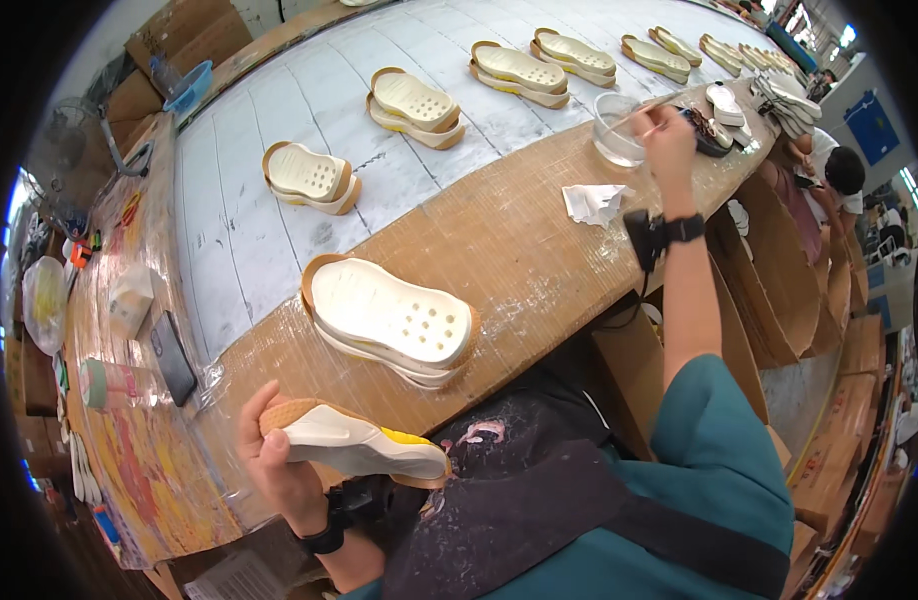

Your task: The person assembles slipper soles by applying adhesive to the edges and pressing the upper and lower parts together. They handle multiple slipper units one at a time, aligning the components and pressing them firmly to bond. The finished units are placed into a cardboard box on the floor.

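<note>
My left hand (pixel 279 460) is closed round the heel end of a cream shoe sole (pixel 354 440) with tan and yellow edging, tilted on its side above my apron. At the far right of the board, my right hand (pixel 669 150) pinches a thin stick-like tool (pixel 663 101) beside a clear plastic tub (pixel 617 130). The tool's tip cannot be made out. A crumpled white paper (pixel 593 204) lies just in front of the tub. Between my hands, another cream sole (pixel 394 312) with a group of round holes at the toe rests on a matching piece.
Stacked cream soles (pixel 409 100) stand in a row along the white belt (pixel 249 250). The cardboard-covered ledge (pixel 519 260) runs along its near side. On the left are a dark phone (pixel 173 358), a plastic jar (pixel 114 384) and a fan (pixel 74 140). Another person (pixel 834 180) sits at far right.
</note>
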`<action>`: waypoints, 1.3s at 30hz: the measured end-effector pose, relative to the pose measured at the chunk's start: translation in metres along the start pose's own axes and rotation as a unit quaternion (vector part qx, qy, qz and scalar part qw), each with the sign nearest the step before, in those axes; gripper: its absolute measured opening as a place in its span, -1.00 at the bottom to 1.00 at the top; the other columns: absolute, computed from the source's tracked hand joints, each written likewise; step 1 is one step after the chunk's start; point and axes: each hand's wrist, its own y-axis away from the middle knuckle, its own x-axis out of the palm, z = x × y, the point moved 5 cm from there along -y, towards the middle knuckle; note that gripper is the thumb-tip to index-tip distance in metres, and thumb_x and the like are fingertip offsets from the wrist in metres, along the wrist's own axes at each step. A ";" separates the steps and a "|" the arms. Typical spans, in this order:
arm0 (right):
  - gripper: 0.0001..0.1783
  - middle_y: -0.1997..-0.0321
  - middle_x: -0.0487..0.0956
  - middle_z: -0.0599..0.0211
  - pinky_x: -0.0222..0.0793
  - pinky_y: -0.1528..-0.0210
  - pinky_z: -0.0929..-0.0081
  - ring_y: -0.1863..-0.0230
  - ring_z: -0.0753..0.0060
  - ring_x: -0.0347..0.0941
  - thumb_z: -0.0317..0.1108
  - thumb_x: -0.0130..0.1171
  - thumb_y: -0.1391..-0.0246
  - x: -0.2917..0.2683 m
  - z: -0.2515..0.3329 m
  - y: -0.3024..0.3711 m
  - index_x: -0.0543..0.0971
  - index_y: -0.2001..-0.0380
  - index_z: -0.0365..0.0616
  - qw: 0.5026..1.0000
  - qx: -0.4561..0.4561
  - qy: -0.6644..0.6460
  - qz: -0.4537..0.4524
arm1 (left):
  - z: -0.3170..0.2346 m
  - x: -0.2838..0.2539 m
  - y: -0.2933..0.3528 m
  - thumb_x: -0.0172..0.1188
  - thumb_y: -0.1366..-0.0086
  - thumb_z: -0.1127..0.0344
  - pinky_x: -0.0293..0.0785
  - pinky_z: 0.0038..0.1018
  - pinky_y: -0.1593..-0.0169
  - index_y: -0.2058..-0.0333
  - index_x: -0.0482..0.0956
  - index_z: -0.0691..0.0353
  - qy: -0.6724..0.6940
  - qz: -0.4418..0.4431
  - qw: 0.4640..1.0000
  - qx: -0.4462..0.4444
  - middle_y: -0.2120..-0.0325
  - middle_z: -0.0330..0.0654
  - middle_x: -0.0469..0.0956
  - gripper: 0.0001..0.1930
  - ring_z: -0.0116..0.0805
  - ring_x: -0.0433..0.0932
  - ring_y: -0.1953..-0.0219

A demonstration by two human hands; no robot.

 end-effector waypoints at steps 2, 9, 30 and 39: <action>-0.78 0.48 0.55 0.16 0.37 0.37 0.35 0.41 0.20 0.50 -0.26 0.18 0.24 -0.013 -0.033 -0.032 0.55 0.48 -0.13 0.994 -0.010 0.104 -0.033 | -0.003 0.008 -0.002 0.10 0.01 0.12 0.33 -0.56 0.24 0.32 0.36 0.36 0.000 0.004 1.000 0.015 0.38 -0.15 0.40 -0.60 -0.42 0.41 0.34; -0.77 0.50 0.54 0.18 0.35 0.38 0.35 0.42 0.13 0.48 -0.23 0.19 0.25 -0.004 -0.090 -0.043 0.56 0.48 -0.12 0.965 0.015 0.256 0.045 | 0.009 0.008 -0.001 0.26 0.06 -0.07 0.31 -0.57 0.22 0.28 0.35 0.34 -0.013 0.048 0.998 0.039 0.38 -0.19 0.38 -0.42 -0.45 0.39 0.32; -0.78 0.32 0.51 0.10 0.40 0.21 0.51 0.26 0.38 0.47 -0.68 0.07 0.14 0.033 0.241 0.212 0.46 0.33 -0.27 0.698 -0.057 -0.589 0.403 | 0.005 0.000 -0.002 0.33 0.10 0.44 0.38 -0.60 0.18 0.16 0.35 0.30 0.114 0.089 0.989 -0.017 0.32 -0.20 0.47 -0.52 -0.50 0.46 0.27; -0.78 0.30 0.49 0.10 0.39 0.16 0.51 0.22 0.39 0.45 -0.68 0.05 0.13 0.041 0.241 0.221 0.42 0.33 -0.28 0.678 -0.031 -0.605 0.417 | 0.002 0.006 0.003 0.32 0.13 0.48 0.37 -0.61 0.17 0.17 0.35 0.29 0.111 0.117 0.987 -0.013 0.32 -0.19 0.48 -0.51 -0.50 0.46 0.26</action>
